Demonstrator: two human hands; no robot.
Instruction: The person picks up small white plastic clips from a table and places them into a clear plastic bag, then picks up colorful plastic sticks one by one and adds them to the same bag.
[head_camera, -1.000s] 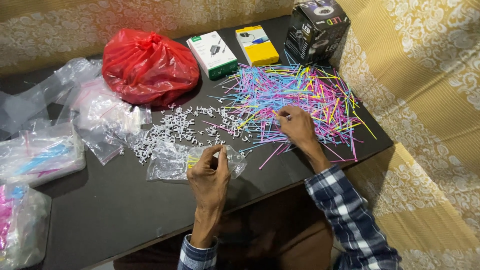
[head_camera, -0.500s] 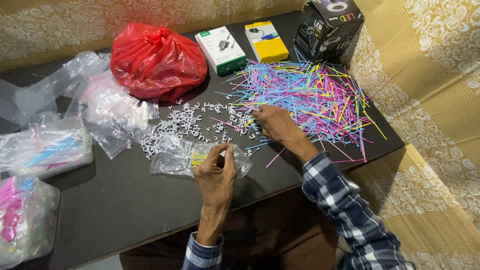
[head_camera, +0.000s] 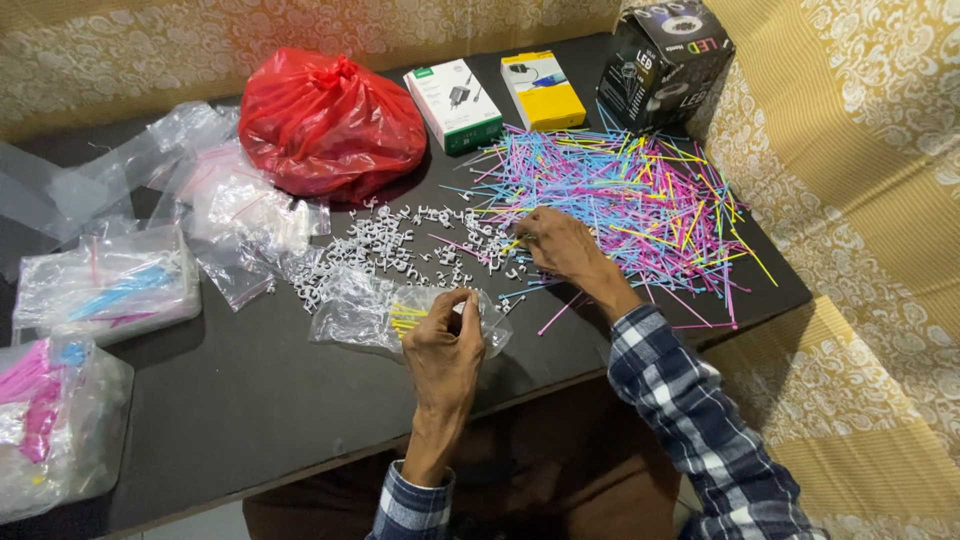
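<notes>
1. Clear plastic bag (head_camera: 400, 318), yellow sticks inside, is pinched at its mouth by the left hand (head_camera: 445, 345), near the table's front edge (head_camera: 250, 470).
2. Right hand (head_camera: 558, 243), fingertips pressed together, touches the white clips (head_camera: 400, 245) beside the coloured sticks (head_camera: 630, 200) towards the right edge.

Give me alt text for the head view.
The left hand holds a small clear plastic bag while the right hand reaches into a pile of thin coloured plastic sticks on a dark table, beside scattered white plastic clips.
</notes>
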